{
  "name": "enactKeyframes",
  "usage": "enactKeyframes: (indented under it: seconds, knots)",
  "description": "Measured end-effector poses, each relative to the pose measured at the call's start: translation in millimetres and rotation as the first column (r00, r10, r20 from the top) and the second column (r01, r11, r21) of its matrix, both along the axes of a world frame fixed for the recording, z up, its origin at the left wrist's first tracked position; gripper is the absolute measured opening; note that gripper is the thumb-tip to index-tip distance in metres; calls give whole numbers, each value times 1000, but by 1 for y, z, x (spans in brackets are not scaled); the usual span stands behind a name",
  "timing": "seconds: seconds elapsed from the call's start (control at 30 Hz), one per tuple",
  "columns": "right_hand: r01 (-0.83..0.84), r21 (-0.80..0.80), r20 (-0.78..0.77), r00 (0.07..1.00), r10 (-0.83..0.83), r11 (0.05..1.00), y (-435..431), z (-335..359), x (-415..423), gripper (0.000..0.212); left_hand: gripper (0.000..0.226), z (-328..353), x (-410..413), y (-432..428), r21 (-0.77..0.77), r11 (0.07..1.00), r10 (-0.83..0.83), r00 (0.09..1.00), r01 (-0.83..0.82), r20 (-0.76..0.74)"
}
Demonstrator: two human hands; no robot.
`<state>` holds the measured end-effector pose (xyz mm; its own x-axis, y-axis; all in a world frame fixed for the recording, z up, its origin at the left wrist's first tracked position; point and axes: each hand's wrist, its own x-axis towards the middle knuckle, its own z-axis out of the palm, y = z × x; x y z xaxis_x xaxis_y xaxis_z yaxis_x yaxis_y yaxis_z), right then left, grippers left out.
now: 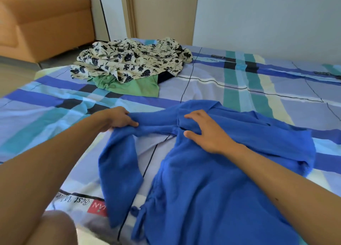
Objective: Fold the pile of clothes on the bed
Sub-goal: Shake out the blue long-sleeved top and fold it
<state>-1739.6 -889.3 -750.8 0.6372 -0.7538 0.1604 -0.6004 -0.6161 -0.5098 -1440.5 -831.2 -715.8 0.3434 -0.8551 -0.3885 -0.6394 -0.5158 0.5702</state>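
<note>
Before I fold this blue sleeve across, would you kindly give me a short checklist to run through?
1. Left hand grips the sleeve near the shoulder: ok.
2. Right hand presses flat on the blue shirt at the chest: ok.
3. Sleeve lying smooth: not ok, it is bunched.
4. Shirt body flat on the bed: not ok, wrinkled.
5. Floral garment and green garment lie apart from the shirt: ok.
6. Front fastened: cannot tell.
</note>
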Motion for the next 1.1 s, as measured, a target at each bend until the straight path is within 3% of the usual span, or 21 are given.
enactKeyframes:
  seconds: [0.1, 0.17, 0.27, 0.37, 0.47, 0.57, 0.7, 0.8, 0.9, 0.97, 1.03, 1.1]
  knots:
    - [-33, 23, -107, 994, 35, 999, 2, 0, 30, 57, 34, 10, 20, -3, -269, 951, 170, 984, -149, 54]
    - [-18, 81, -203, 979, 34, 997, 1, -2, 40, 60, 44, 13, 31, -3, -308, 935, 213, 972, -175, 94]
    - [-11, 124, -342, 938, 53, 992, -1, -11, 44, 62, 39, 11, 46, 4, -132, 985, 123, 991, -115, 54]
    - [-8, 110, -393, 918, 51, 994, -1, -19, 44, 65, 54, 3, 61, 20, 33, 999, -25, 1000, 24, 18]
    - [-14, 119, -405, 912, 62, 993, -2, -22, 44, 68, 33, 1, 70, 31, -101, 990, -118, 973, 100, -196]
    - [-8, 135, -416, 907, 64, 991, -3, -23, 44, 71, 13, 14, 77, 34, -295, 953, -35, 944, -67, -329]
    - [16, 165, -438, 897, 59, 986, -1, -21, 48, 72, 27, 25, 88, 32, -418, 888, 185, 981, -193, -61]
    - [38, 192, -453, 890, 54, 981, 1, -20, 49, 76, 20, 23, 107, 31, -356, 885, 384, 904, -301, 190]
    - [67, 207, -444, 895, 33, 976, 3, -20, 52, 81, 41, 19, 117, 42, -30, 942, 304, 810, -335, 502]
    - [84, 210, -450, 893, 20, 974, 4, -20, 54, 84, 62, 19, 121, 51, 102, 942, 204, 786, -320, 584]
    - [96, 225, -449, 893, 16, 970, 4, -18, 55, 87, 71, 29, 119, 51, 130, 953, 146, 791, -274, 594]
    - [105, 213, -396, 918, -12, 971, 5, -12, 59, 91, 70, 49, 105, 45, 61, 977, 143, 847, -203, 512]
